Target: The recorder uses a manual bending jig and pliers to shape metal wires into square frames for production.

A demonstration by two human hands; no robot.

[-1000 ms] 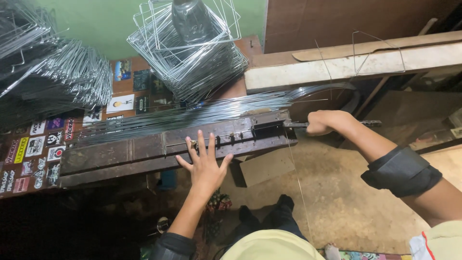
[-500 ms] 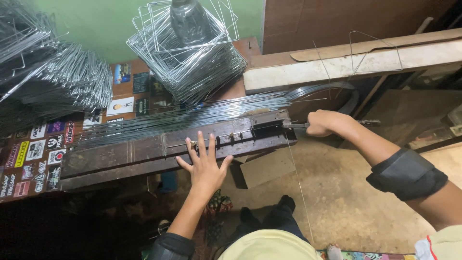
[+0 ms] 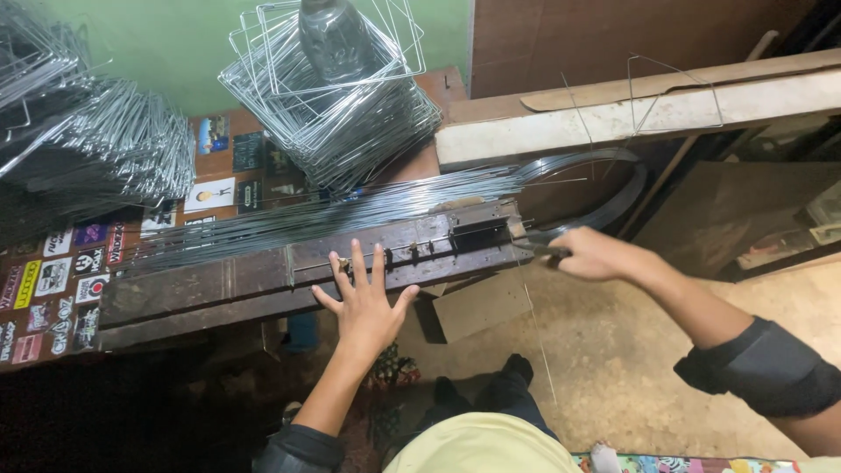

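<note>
My left hand (image 3: 366, 302) lies flat with its fingers spread on the front of a dark wooden bending jig (image 3: 263, 276), fingertips by a thin wire in the jig's groove. My right hand (image 3: 589, 254) is closed around the metal handle (image 3: 536, 246) at the jig's right end. A bundle of straight steel wires (image 3: 333, 215) lies along the back of the jig. One thin wire (image 3: 536, 337) hangs down from the jig's right end toward the floor.
A stack of bent square wire frames (image 3: 337, 105) with a plastic bottle (image 3: 337, 39) on top stands behind the jig. More bent wire is piled at the left (image 3: 88, 149). A pale wooden beam (image 3: 631, 118) runs at the right; stickers cover the table (image 3: 53, 280).
Both hands have hardly shifted; my right hand stays on the handle and my left hand stays spread on the jig.
</note>
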